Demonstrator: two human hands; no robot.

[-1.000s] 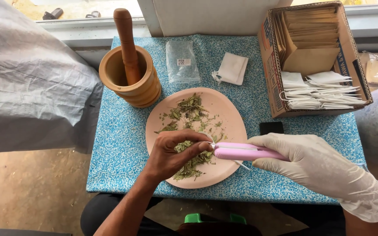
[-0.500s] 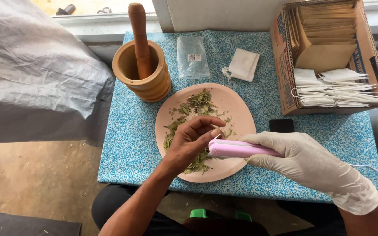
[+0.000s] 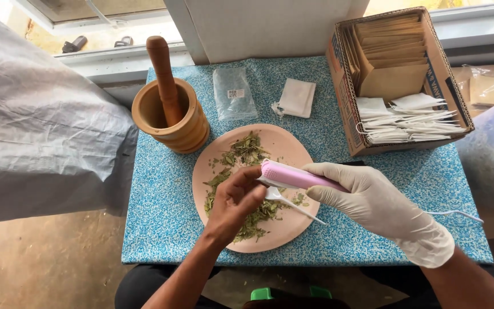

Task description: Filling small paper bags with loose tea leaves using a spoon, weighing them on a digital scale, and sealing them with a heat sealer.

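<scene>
Left hand (image 3: 236, 197) pinches a small white bag (image 3: 274, 193), probably unsealed yet; gloved right hand (image 3: 367, 197) closed on pink sealer (image 3: 293, 176). Many herbs (image 3: 241, 171) remain on plate (image 3: 293, 229).

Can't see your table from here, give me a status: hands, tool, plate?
Left hand bare, at pink tool's tip. Gloved right hand grips pink tool. Both over pink plate of dried leaves. Nothing obstructing.
</scene>
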